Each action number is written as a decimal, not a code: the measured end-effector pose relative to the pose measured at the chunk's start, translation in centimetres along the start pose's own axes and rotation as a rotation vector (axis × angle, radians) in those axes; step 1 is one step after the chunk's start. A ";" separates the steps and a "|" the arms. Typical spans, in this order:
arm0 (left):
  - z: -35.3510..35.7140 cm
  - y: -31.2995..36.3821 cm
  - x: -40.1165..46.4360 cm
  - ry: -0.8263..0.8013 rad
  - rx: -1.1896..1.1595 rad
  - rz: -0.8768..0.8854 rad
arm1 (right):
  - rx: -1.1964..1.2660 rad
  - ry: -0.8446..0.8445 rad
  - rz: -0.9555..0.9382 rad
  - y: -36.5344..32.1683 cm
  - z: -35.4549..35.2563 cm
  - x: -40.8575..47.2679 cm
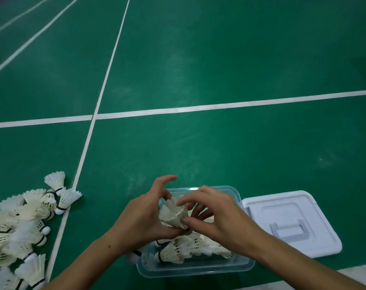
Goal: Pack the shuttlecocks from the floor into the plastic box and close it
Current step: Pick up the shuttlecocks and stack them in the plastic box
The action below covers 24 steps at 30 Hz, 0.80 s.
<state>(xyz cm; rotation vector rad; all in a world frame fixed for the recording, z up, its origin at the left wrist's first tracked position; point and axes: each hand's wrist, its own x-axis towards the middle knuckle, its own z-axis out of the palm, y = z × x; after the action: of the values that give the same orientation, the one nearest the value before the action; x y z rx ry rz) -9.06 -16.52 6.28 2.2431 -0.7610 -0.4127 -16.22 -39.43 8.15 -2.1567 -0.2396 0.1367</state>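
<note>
White feathered shuttlecock (pixel 173 214) pinched between left hand (pixel 145 216) and right hand (pixel 215 214), over clear box (pixel 194 266)

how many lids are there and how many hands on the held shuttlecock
1 lid, lying on the floor to the right of the plastic box. 2 hands on the held shuttlecock: left hand and right hand, both above the box.

I see a green court floor (pixel 219 59) crossed by white lines (pixel 199 108), with a heap of loose shuttlecocks (pixel 21 222) lying at left, the clear plastic box (pixel 194 268) in the middle and its white lid (pixel 291 222) flat just beside it.
</note>
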 end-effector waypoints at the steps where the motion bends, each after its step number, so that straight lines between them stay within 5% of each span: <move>1: 0.0 0.0 0.1 0.004 -0.036 -0.011 | -0.020 0.008 -0.003 0.3 -0.2 -0.2; 6: 0.9 0.6 0.6 0.014 -0.009 -0.002 | -0.319 0.053 -0.034 2.3 -1.3 -1.5; 24: 3.0 1.2 1.5 -0.066 0.109 0.005 | -0.403 0.023 0.154 4.6 -3.1 -3.8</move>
<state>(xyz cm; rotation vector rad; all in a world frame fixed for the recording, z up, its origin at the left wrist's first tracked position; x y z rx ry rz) -9.84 -19.80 4.99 2.3379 -0.8411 -0.4548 -18.83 -45.32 6.14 -2.5764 -0.0912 0.1621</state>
